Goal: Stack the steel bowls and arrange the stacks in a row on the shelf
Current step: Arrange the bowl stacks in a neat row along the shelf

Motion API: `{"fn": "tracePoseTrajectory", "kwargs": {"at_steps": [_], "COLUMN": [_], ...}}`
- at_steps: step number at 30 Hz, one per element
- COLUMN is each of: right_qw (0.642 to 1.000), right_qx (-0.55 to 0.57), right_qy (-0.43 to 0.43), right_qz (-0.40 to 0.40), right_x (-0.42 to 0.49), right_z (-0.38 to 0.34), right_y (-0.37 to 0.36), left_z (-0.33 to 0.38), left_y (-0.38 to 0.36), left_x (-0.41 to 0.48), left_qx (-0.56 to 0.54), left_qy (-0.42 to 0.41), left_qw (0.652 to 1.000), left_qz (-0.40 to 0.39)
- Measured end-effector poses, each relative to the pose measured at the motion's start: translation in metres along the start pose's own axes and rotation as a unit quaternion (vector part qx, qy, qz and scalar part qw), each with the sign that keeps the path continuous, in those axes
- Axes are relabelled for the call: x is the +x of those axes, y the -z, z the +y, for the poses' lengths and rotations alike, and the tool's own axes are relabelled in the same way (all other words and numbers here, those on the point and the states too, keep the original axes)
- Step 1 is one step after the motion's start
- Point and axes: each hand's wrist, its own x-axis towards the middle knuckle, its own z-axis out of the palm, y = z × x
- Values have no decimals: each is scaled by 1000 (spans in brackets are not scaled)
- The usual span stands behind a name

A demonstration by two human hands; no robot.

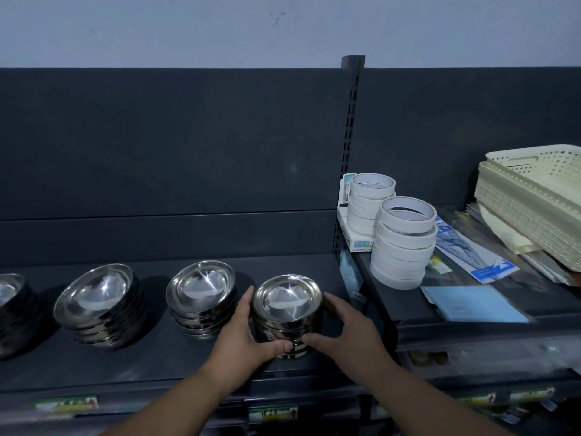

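Note:
A stack of small steel bowls stands on the dark shelf, at the right end of a row. My left hand wraps its left side and my right hand wraps its right side, thumbs meeting low on the front. To its left stands a second stack of wider steel bowls, then a third stack. A fourth stack is cut off by the left edge.
A slotted upright post divides the shelf bays. The right bay holds two piles of white tape rolls, a blue pad, packaged items and cream plastic baskets. Price labels line the shelf's front edge.

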Motion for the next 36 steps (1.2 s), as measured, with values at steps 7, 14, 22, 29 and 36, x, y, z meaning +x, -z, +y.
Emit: {"fn": "tracePoseTrajectory", "kwargs": {"at_steps": [7,14,22,29,36], "right_qw": [1000,1000,1000,1000,1000], "right_qx": [13,-2,-7,15,24], "right_qy": [13,-3,-12,-13,-2], "right_qz": [13,-14,-8,-14,-9], "right_x": [1,3,1,-1,0], "right_z": [3,15,17,7,0], "right_y": [1,-1,-5,1,3], "left_z": [-4,-12,-11,-4,6], "left_y": [-1,-5,-3,4,7], "left_x": [2,1,2,2,4], "left_qx": [-4,6,17,-17,-13], "left_qy": [-9,-3,-2,-4,-30], "left_qw": [1000,1000,1000,1000,999], "left_qz": [5,-12,-7,-23,1]}}
